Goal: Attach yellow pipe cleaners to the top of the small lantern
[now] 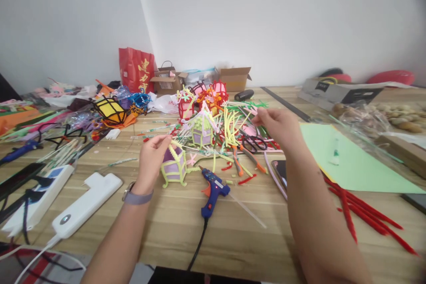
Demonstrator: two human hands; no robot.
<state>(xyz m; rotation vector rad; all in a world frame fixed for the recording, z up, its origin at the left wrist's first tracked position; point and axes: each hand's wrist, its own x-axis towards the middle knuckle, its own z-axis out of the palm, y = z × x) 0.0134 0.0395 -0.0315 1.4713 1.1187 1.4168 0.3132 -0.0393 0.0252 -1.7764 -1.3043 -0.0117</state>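
My left hand [153, 157], wearing a watch, has thumb and fingers closed on the top edge of a small lantern [175, 169] with yellow-green fuzzy pipe-cleaner edges and lilac panels. The lantern stands on the table. My right hand [275, 125] is pinched over the far right of a pile of craft pieces; a pale pink bit shows by its fingertips, but what it grips is unclear. Between the hands stands a similar lantern [201, 135] with a green roof and pink trim. A blue glue gun [214, 191] lies in front, its nozzle towards the lanterns.
Orange-handled pliers [238, 162] lie beside cut yellow pipe cleaners [231, 126]. A green sheet [353, 159] and red pipe cleaners [369, 213] are at right. A white power bank [87, 206] and power strip [38, 199] sit at left. Behind are red lanterns [186, 108] and a cardboard box [234, 79].
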